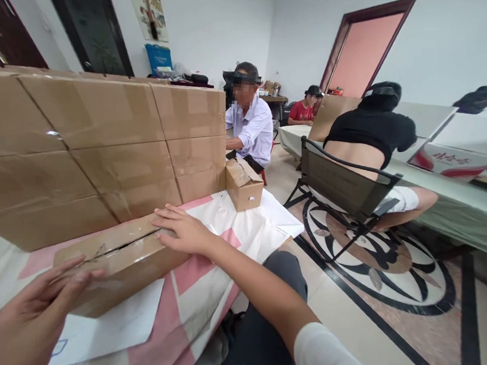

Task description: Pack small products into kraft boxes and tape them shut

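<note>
A long cardboard box (pixel 140 270) lies on the cloth-covered table in front of me, a narrow dark gap running along its top seam. Flat near the far right end of its top rests my right hand (pixel 185 231), fingers spread and holding nothing. My left hand (pixel 36 306) is at the near left end of the box, its thumb and fingers drawn together on the cardboard by the seam. A loose bit of clear tape stands up beside that seam. Under the box lies a white sheet (pixel 125 337) with blue marks.
Stacked cardboard boxes (pixel 123 131) form a wall behind the long box. A smaller box (pixel 245 191) with raised flaps stands at the table's right corner. One person (pixel 253 120) sits beyond the stack, another (pixel 369 128) on a chair at the right, a third (pixel 303 109) farther back.
</note>
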Available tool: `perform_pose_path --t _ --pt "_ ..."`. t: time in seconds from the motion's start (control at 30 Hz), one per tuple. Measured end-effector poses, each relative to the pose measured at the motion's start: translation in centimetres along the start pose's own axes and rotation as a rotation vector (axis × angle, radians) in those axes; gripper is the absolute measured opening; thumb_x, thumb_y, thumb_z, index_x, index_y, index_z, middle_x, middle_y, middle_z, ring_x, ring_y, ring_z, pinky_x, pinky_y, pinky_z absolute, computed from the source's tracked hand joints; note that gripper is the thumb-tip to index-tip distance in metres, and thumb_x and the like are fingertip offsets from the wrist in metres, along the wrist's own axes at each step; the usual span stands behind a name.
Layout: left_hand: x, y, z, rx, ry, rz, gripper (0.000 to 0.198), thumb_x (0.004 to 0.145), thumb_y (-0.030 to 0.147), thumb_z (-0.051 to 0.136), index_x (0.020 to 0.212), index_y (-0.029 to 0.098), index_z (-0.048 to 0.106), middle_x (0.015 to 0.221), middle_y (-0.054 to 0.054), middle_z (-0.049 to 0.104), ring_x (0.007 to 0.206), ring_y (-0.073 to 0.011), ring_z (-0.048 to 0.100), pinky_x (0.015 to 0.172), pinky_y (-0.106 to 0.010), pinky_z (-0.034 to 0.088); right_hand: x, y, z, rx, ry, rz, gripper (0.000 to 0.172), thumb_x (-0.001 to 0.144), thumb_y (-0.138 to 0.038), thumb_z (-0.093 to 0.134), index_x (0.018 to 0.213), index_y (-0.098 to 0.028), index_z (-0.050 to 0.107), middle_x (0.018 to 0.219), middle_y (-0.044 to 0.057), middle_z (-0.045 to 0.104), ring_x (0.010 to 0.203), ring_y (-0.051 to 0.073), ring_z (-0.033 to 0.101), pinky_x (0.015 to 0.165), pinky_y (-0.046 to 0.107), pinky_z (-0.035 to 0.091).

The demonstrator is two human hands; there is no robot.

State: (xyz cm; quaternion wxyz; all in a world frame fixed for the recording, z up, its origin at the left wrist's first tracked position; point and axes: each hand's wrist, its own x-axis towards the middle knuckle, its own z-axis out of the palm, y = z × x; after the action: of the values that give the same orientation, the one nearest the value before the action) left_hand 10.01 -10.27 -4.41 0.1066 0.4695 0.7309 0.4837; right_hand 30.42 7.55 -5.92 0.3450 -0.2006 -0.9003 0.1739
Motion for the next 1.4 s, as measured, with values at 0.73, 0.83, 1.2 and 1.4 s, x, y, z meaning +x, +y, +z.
perform_pose_path --t 0.73,0.83,1.2,1.4 --pt "4.5 1.6 -0.1 -0.268 -0.047 0.021 0.046 0.074 0.044 0.078 0.112 0.020 0.065 0.099 -0.008 0.078 0.100 -0.0239 0.072 0.097 -0.042 0.054 0.6 3.1 2.4 0.271 0.070 -0.023 0.043 0.097 -0.017 0.043 0.132 -0.019 0.067 0.151 0.009 0.053 0.150 0.023 0.033 0.123 0.048 0.028" --pt "5.3 0.9 0.4 -0.229 -0.057 0.053 0.049 0.075 0.044 0.077 0.116 0.021 0.062 0.100 -0.007 0.077 0.099 -0.0227 0.071 0.095 -0.041 0.053 0.7 3.1 2.6 0.270 0.073 0.007 0.044 0.096 -0.017 0.043 0.131 -0.019 0.068 0.151 0.008 0.053 0.150 0.024 0.034 0.124 0.049 0.027" --pt "6.2 -0.1 0.6 -0.038 -0.282 0.201 0.063 0.075 0.044 0.076 0.128 0.024 0.049 0.116 -0.011 0.072 0.119 -0.0279 0.061 0.106 -0.047 0.043 0.9 2.8 2.6 0.282 0.089 0.035 0.041 0.097 -0.022 0.044 0.128 -0.025 0.070 0.150 0.003 0.055 0.149 0.022 0.035 0.124 0.047 0.027" --pt "7.1 -1.0 0.8 -0.004 -0.292 0.171 0.078 0.072 0.044 0.077 0.140 0.022 0.045 0.133 -0.014 0.064 0.127 -0.0287 0.056 0.112 -0.047 0.040 0.8 3.3 2.9 0.328 0.114 0.017 0.038 0.099 -0.028 0.045 0.126 -0.027 0.072 0.148 0.003 0.057 0.149 0.023 0.035 0.123 0.048 0.029"
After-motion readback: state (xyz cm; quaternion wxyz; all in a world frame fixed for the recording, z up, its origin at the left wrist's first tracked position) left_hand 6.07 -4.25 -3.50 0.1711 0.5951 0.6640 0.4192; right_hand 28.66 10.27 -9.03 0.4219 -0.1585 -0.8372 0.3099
